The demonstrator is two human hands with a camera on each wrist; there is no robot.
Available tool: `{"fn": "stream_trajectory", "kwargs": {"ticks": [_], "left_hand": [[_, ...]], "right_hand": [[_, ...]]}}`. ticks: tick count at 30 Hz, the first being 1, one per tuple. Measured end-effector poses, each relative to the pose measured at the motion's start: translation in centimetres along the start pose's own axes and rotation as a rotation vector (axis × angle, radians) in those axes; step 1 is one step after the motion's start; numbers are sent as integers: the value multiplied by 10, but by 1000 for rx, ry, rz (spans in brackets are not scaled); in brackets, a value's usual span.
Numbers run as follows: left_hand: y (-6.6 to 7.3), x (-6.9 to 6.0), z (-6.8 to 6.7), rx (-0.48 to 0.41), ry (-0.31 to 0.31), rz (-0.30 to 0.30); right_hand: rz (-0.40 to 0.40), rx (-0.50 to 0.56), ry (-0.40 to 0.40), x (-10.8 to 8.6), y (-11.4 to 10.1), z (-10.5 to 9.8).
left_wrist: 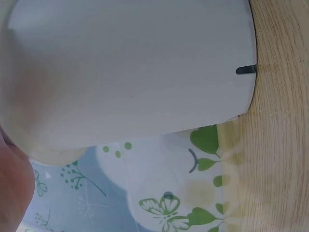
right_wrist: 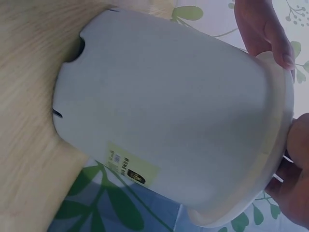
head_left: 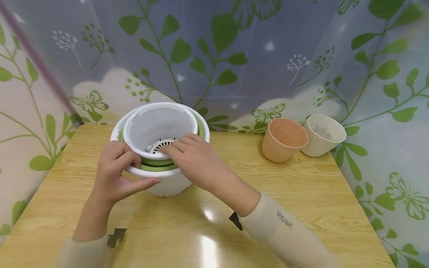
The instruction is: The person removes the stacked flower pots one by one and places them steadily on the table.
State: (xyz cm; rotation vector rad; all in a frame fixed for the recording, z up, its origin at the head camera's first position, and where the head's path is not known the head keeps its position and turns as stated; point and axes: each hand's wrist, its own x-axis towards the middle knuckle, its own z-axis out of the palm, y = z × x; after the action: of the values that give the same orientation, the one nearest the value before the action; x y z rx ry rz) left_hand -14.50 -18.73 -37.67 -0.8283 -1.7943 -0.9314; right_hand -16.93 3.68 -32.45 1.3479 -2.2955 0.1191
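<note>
A stack of nested flower pots stands upright on the wooden table: a white outer pot [head_left: 169, 186], green pots [head_left: 157, 168] inside it, and a white inner pot [head_left: 160, 123] with a slotted bottom on top. My left hand [head_left: 115, 169] grips the outer pot's rim at the near left, its fingers over the edge and its thumb against the outside. At the near right, my right hand [head_left: 197, 160] pinches the inner pot's rim, with digits reaching inside. In the right wrist view the outer pot [right_wrist: 169, 111] shows a label and notches at its base.
An orange pot [head_left: 283, 141] and a cream pot [head_left: 323, 136] stand side by side at the back right of the wooden table [head_left: 268, 193]. Curtains [head_left: 187, 74] with a leaf and butterfly print hang behind and along both sides.
</note>
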Motion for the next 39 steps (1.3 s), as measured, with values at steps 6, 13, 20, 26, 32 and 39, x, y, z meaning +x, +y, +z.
{"fn": "stream_trajectory", "kwargs": {"ticks": [6, 13, 20, 26, 32, 39], "left_hand": [[-2, -2, 0, 10, -3, -7], [-4, -5, 0, 25, -9, -15], [-7, -7, 2, 43, -10, -7], [-9, -7, 2, 52, -3, 1], [-8, -6, 2, 53, 2, 10], [-8, -4, 2, 52, 3, 23]], "right_hand": [[-17, -13, 134, -2, 0, 7], [-50, -75, 244, -3, 5, 11], [-72, -104, 347, -1, 14, 6], [-85, -102, 382, 1, 16, -6], [-85, -107, 433, 1, 19, -18], [-88, -103, 475, -1, 22, -33]]}}
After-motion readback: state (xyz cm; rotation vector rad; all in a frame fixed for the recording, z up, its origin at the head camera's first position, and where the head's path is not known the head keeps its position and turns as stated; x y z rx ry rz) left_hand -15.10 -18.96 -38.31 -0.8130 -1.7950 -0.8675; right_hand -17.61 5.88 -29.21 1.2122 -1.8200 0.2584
